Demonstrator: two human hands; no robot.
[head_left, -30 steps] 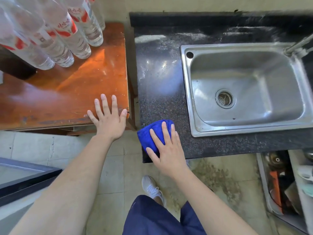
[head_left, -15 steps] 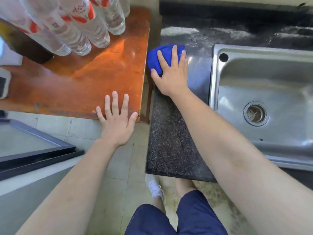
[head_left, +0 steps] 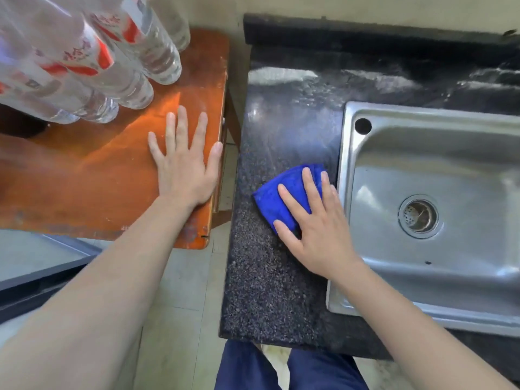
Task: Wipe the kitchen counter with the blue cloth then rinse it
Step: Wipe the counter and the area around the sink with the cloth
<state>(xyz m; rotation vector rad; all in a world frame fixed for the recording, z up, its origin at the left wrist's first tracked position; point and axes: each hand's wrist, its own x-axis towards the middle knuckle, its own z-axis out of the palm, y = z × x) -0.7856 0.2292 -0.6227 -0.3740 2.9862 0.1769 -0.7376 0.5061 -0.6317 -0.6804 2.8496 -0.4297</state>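
Note:
A folded blue cloth point(head_left: 277, 197) lies on the black speckled kitchen counter point(head_left: 270, 277), on the strip left of the steel sink point(head_left: 439, 282). My right hand point(head_left: 318, 226) presses flat on the cloth with straight spread fingers; the cloth's near right part is hidden under the palm. My left hand point(head_left: 185, 161) rests flat, fingers spread, on the orange wooden table point(head_left: 84, 175) left of the counter. The counter's far part shines wet.
Several clear plastic bottles with red labels point(head_left: 112, 60) stand at the table's far left. A narrow gap point(head_left: 225, 192) separates table and counter. The sink drain point(head_left: 419, 215) sits mid-basin. Tiled floor and a dark-framed panel point(head_left: 42, 274) lie at lower left.
My right hand has drawn the cloth from the counter's far left corner back toward me, to beside the sink's left rim. My left hand has slid further onto the table.

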